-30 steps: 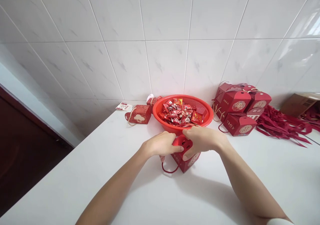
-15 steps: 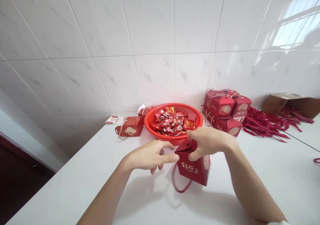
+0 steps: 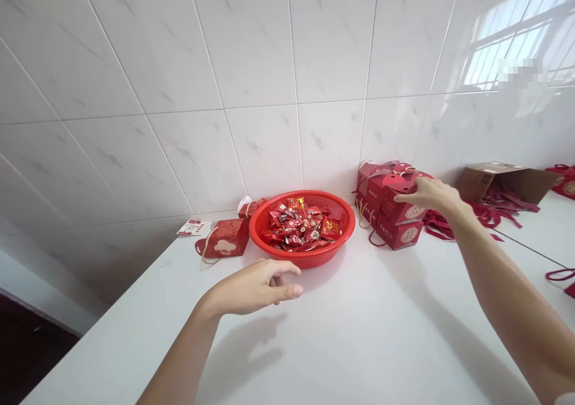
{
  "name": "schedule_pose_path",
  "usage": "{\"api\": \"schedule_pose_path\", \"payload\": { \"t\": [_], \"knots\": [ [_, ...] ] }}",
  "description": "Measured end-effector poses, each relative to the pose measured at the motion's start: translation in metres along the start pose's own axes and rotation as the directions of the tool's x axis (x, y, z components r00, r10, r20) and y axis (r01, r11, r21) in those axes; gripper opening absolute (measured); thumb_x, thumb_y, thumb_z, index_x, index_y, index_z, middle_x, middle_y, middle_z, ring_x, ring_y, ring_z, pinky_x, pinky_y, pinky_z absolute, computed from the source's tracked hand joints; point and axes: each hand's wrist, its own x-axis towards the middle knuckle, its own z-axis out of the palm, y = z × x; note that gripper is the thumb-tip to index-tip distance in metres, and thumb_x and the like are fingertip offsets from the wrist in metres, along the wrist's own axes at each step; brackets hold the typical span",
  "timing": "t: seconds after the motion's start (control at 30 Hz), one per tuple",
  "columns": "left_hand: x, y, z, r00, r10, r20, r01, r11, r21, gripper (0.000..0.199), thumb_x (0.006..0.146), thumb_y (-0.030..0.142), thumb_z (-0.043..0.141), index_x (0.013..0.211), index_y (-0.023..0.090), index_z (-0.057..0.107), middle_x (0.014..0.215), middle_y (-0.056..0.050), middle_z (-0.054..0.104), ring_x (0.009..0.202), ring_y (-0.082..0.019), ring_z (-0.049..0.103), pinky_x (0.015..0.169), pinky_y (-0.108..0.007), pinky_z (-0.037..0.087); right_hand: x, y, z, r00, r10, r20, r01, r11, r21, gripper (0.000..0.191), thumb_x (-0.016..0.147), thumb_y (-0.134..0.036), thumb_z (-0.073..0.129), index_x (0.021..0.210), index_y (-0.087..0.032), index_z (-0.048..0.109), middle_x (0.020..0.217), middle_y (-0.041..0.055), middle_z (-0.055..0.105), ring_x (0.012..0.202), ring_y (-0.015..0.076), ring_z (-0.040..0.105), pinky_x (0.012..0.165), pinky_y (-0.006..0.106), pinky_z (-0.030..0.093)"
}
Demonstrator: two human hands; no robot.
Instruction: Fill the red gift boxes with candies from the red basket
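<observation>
My left hand hovers over the white table in front of the candy basket, fingers loosely apart and holding nothing. My right hand reaches out to the stacked gift boxes on the right. It grips the top of a red gift box with a gold round emblem, its thumb at the near-left flap and its fingertips partly hidden. That box sits at the front of the stack, above another red box. A dark red cord handle hangs beside them.
A red plastic basket holds many red-wrapped candies. Left of it are a red box with a cord and a printed card. Red ribbons and an open cardboard box lie right of the stack, against the tiled wall.
My right hand has carried the red gift box from in front of the basket to the stack on the right. My left hand stays near the basket. The view has shifted slightly right.
</observation>
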Motion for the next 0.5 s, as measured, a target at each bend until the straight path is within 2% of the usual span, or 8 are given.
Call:
{"api": "schedule_pose_path", "payload": {
  "t": [0.1,0.2,0.3,0.4,0.47,0.5],
  "knots": [
    [0.001,-0.002,0.0,1.0,-0.003,0.006,0.003,1.0,0.008,0.067,0.086,0.068,0.051,0.13,0.018,0.059,0.097,-0.007,0.07,0.09,-0.024,0.067,0.076,-0.03,0.049,0.017,0.002,0.024,0.994,0.104,-0.042,-0.102,0.994,0.047,0.043,0.092,-0.05,0.049,0.109,-0.01,0.055,0.11,0.0234,0.062,0.099,0.0341,0.06,0.07,0.037,0.04],
    [0.001,-0.002,0.0,1.0,-0.01,0.013,0.01,1.0,0.015,0.068,0.085,0.068,0.053,0.131,0.019,0.06,0.097,-0.007,0.07,0.09,-0.023,0.066,0.076,-0.03,0.048,0.029,0.005,0.038,0.984,0.157,-0.086,-0.151,0.986,0.073,0.058,0.088,-0.057,0.057,0.121,-0.01,0.051,0.12,0.0251,0.059,0.106,0.0367,0.058,0.074,0.039,0.043],
    [0.001,-0.001,0.001,1.0,-0.006,0.02,0.006,1.0,0.028,0.067,0.085,0.067,0.053,0.131,0.019,0.06,0.098,-0.007,0.071,0.089,-0.023,0.065,0.076,-0.029,0.048,0.037,0.012,0.044,0.986,0.116,-0.121,-0.108,0.992,0.067,0.067,0.083,-0.062,0.062,0.123,-0.009,0.05,0.123,0.0274,0.056,0.109,0.0394,0.057,0.074,0.04,0.046],
    [0.0,0.001,0.0,1.0,-0.002,0.027,0.001,0.999,0.035,0.066,0.085,0.067,0.053,0.13,0.019,0.06,0.098,-0.007,0.071,0.089,-0.023,0.065,0.076,-0.029,0.048,0.041,0.026,0.049,0.986,0.052,-0.157,-0.043,0.997,0.06,0.062,0.084,-0.06,0.062,0.117,-0.009,0.056,0.116,0.0279,0.058,0.105,0.0393,0.059,0.071,0.04,0.045],
    [0.0,0.002,0.0,1.0,-0.002,0.03,0.001,0.999,0.038,0.065,0.086,0.066,0.053,0.131,0.019,0.06,0.099,-0.007,0.071,0.089,-0.022,0.065,0.076,-0.029,0.048,0.042,0.036,0.054,0.969,-0.019,-0.247,0.035,0.998,0.06,0.067,0.085,-0.064,0.059,0.114,-0.005,0.057,0.114,0.0318,0.058,0.099,0.039,0.061,0.07,0.041,0.045],
    [0.001,0.001,0.0,1.0,-0.003,0.031,0.002,0.999,0.037,0.064,0.086,0.065,0.053,0.131,0.019,0.06,0.1,-0.007,0.071,0.09,-0.022,0.065,0.076,-0.029,0.048,0.041,0.039,0.057,0.939,-0.089,-0.331,0.111,0.993,0.048,0.072,0.084,-0.067,0.058,0.114,-0.001,0.057,0.115,0.0355,0.056,0.098,0.0396,0.061,0.069,0.042,0.045]
  ]
}}
